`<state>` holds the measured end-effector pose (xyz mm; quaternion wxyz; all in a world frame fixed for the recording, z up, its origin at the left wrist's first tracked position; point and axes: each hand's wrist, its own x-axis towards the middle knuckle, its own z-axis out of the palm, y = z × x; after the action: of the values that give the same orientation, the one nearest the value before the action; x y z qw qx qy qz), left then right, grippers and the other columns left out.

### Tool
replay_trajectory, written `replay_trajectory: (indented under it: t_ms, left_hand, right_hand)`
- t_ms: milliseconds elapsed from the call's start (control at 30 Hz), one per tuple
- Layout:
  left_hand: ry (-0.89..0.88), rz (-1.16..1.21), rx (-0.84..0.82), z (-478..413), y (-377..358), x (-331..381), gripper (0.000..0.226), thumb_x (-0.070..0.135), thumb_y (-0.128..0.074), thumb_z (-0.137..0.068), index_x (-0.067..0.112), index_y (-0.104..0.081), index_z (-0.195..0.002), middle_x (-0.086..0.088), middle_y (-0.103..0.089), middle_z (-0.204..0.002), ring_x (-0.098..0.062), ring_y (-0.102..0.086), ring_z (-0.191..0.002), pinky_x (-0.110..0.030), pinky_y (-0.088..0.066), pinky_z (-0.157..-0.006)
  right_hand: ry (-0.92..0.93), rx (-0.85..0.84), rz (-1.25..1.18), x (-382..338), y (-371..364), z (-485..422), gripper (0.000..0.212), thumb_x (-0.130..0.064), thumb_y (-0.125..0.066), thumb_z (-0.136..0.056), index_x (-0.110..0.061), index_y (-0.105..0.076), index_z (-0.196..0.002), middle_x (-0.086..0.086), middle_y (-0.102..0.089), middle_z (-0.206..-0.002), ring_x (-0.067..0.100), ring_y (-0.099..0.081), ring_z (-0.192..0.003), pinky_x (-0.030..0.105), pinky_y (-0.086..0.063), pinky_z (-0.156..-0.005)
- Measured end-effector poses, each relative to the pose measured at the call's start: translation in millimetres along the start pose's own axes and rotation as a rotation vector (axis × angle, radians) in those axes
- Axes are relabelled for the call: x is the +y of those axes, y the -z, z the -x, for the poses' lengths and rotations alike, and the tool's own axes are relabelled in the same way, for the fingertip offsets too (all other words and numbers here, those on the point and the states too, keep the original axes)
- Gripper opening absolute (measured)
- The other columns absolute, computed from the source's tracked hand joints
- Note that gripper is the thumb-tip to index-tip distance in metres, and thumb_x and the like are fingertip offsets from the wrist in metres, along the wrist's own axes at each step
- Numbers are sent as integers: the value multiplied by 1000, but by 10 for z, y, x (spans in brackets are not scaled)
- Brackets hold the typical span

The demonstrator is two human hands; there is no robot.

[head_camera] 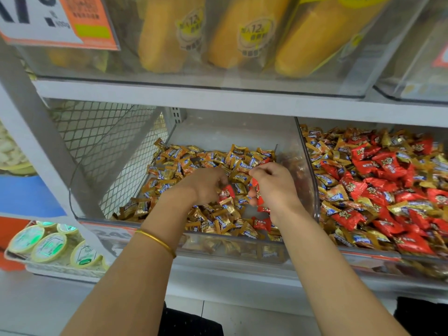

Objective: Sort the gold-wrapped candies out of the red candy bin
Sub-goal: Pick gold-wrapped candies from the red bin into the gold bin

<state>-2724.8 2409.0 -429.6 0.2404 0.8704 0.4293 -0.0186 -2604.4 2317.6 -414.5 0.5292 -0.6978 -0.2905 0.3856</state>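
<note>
Both hands were down in the middle bin point(230, 249), the one that's mostly gold-wrapped candies point(242, 163), not in the red candy bin point(363, 257) right next door on the shelf. That one had plenty of gold wrappers mixed in with the reds.

The left hand point(206, 186) had its fingers curled in, and it looked like it was pinching a red candy point(226, 192) at the fingertips. The right hand point(275, 187) was curled too, gripping a second red candy point(257, 193) against the palm. Both wrists were bent down over the pile, knuckles up, forearms coming in over the front lip, with a gold bangle point(157, 241) on the left wrist.

My take: they were clearing stray reds out of the gold pile. To do it well I'd pinch by the crimped wrapper ends, lift straight up so nothing gets dragged along, and check the print, since both wrappers are shiny. A few more reds lay near the front right corner.
</note>
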Motion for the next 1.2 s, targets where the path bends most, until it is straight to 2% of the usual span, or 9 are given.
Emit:
replay_trajectory:
  t_ms: [133,367,533,633,733,800,900,1067,1200]
  left_hand:
    - [-33,169,125,43,63,-28,15,2,-59,-85,11,-67,-94,-4,-66,-98,-23,-60,-96,-35,-49,-86]
    - [-105,530,166,249,207,78,12,0,-64,-83,5,-69,-92,-10,-71,-92,-18,-66,-85,-26,-51,-80]
    - [-143,666,114,311,181,165,19,0,-69,-79,8,-61,-94,-9,-70,-87,-10,-65,-79,-19,-51,-75]
    - [-229,573,-13,316,107,205,17,1,-67,-81,17,-63,-86,-1,-70,-88,-10,-65,-85,-23,-50,-82]
    - [-289,407,-188,310,-16,349,28,2,-65,-83,28,-58,-75,24,-60,-75,8,-58,-74,-8,-44,-74]
    - [-312,275,-257,264,-127,447,18,6,-66,-84,22,-61,-92,19,-58,-85,8,-53,-77,-4,-39,-74]
    - [-308,64,-332,152,-267,534,44,18,-68,-83,16,-56,-126,1,-56,-113,-7,-49,-92,-18,-39,-80]
    - [-294,-60,-260,66,-340,607,27,17,-71,-81,8,-61,-105,4,-52,-86,-18,-53,-86,-23,-41,-66]
    - [-231,115,22,15,-241,594,21,17,-70,-80,15,-50,-87,3,-54,-79,-14,-51,-73,-27,-39,-63]
  right_hand:
    - [9,-27,32,3,-7,-12,18,-15,-48,-97,-5,-57,-109,2,-51,-76,13,-49,-52,19,-44,-38]
    - [72,-209,41,-26,-51,63,33,-35,-65,-87,-12,-58,-109,1,-56,-77,9,-50,-54,15,-42,-42]
    - [211,-152,87,-59,-12,153,15,-13,-64,-88,-6,-61,-101,5,-56,-66,4,-50,-43,17,-42,-41]
    - [289,-135,136,-134,89,294,13,-10,-62,-88,-8,-60,-101,3,-55,-60,4,-47,-35,17,-39,-39]
    - [362,-155,117,-268,227,422,8,-8,-64,-86,-12,-61,-92,2,-55,-54,9,-46,-36,20,-40,-40]
    - [355,-175,70,-335,326,474,5,-9,-65,-86,-12,-62,-88,3,-54,-53,13,-46,-38,25,-40,-42]
    - [354,-190,26,-378,451,529,6,-9,-65,-86,-8,-62,-92,7,-55,-57,17,-47,-42,33,-40,-46]
    - [405,-152,20,-408,593,550,5,-5,-64,-86,-5,-62,-91,5,-55,-58,11,-48,-42,23,-42,-41]
    - [402,-121,25,-395,714,516,10,-7,-64,-86,-3,-62,-94,15,-57,-65,24,-49,-50,26,-42,-42]
